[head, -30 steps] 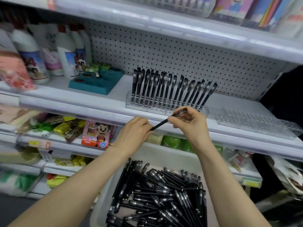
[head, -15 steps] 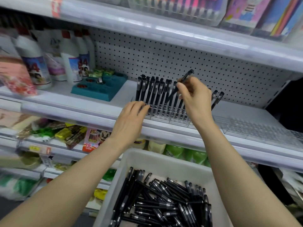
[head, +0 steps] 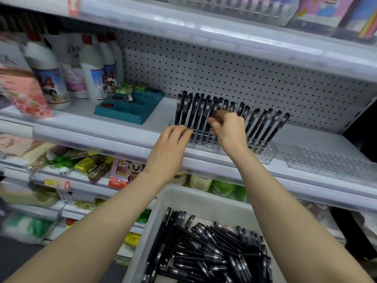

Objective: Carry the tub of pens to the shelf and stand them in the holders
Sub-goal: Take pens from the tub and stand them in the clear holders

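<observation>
A white tub (head: 195, 198) full of loose black pens (head: 206, 252) sits below the shelf, between my forearms. On the white shelf (head: 85, 121) a clear holder (head: 265, 155) carries several black pens standing tilted. My right hand (head: 229, 129) pinches one black pen (head: 213, 113) and has it down among the standing pens in the middle of the holder. Against the holder's front left edge rest the straight fingers of my left hand (head: 172, 146). A second clear holder (head: 330, 162) to the right has no pens in it.
A teal tray (head: 130, 109) and several white bottles (head: 91, 72) stand on the shelf to the left. Pegboard (head: 224, 68) backs the shelf. Another shelf (head: 224, 31) hangs close above. Packaged goods fill the lower shelves at left.
My right hand has come down from above the row and lowered its pen into the holder. My left hand slid forward from the shelf edge onto the holder's front.
</observation>
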Demonstrator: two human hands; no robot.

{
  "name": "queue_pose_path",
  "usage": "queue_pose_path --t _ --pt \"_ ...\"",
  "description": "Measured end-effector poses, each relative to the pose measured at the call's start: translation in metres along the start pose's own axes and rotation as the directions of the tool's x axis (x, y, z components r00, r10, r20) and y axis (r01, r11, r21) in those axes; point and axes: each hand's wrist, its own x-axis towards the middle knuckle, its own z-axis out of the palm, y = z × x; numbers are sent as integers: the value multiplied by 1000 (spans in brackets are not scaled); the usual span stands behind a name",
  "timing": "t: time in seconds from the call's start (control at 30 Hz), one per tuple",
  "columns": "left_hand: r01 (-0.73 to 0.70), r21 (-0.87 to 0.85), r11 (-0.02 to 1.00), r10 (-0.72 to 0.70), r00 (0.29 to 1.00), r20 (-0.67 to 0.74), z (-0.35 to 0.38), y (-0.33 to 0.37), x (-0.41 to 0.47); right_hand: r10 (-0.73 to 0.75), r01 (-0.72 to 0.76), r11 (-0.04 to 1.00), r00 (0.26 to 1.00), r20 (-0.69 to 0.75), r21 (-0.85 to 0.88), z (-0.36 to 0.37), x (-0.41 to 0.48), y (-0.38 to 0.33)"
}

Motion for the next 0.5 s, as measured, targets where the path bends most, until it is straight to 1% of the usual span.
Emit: queue_pose_path --t 0.1,0.17,0.27,0.33,0.4,0.43,0.5 --pt "-3 -13 1000 3 1000 -3 0 -1 0 3 -3 1000 1000 -18 3 -4 -4 0" --pt "-15 -33 999 15 1000 1 0 -1 -4 -6 7 1000 998 -60 14 -10 -14 3" --pt "-40 -92 995 39 999 -21 2 5 -22 -4 14 996 993 -116 86 -22 -44 10" --pt "-84 -145 986 77 996 -53 6 10 -42 5 4 991 998 -66 130 -25 -72 18" --pt "-146 -211 967 139 989 -48 15 20 -61 35 -37 988 999 16 147 -23 -103 34" --pt "-156 -237 959 156 988 -22 20 25 -70 54 -62 989 997 63 135 -20 -119 43" --pt "-132 -259 957 149 988 46 30 35 -82 107 -123 990 972 209 67 -13 -146 62"
